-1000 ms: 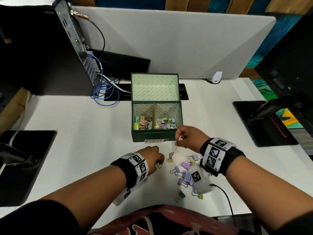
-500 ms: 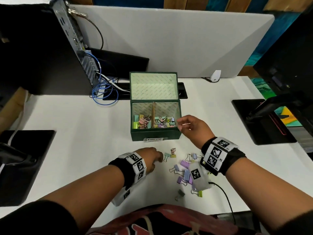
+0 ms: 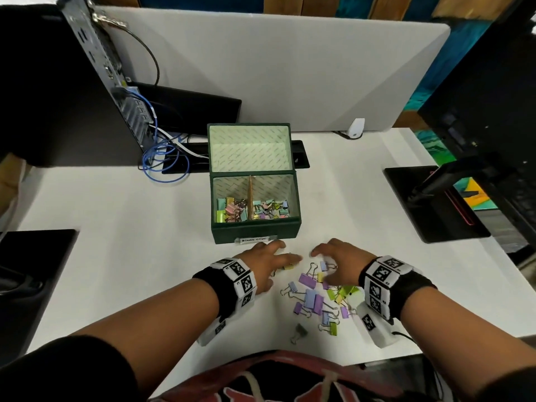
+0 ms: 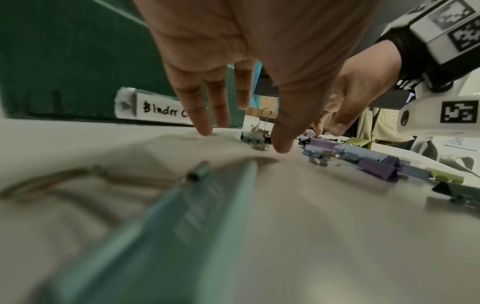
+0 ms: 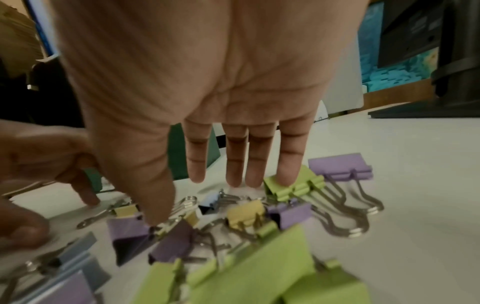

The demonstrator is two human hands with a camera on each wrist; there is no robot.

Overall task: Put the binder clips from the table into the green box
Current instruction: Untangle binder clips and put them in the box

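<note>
Your left hand (image 3: 268,261) and right hand (image 3: 338,261) hover spread-fingered, holding nothing, over the loose pastel metal binder clips (image 3: 314,297). The open green lidded box (image 3: 255,229) stands just beyond on the white table (image 3: 116,227).

Clips (image 3: 311,297): matt pastel-painted bodies, glossy bare wire handles, metal by the look. Box (image 3: 255,230): matt green, cloth-like outside; pale printed paper lining; thin wood-like divider (image 3: 250,198). Table (image 3: 116,227): smooth white, slight sheen. Screen (image 3: 275,68): matt grey
</note>
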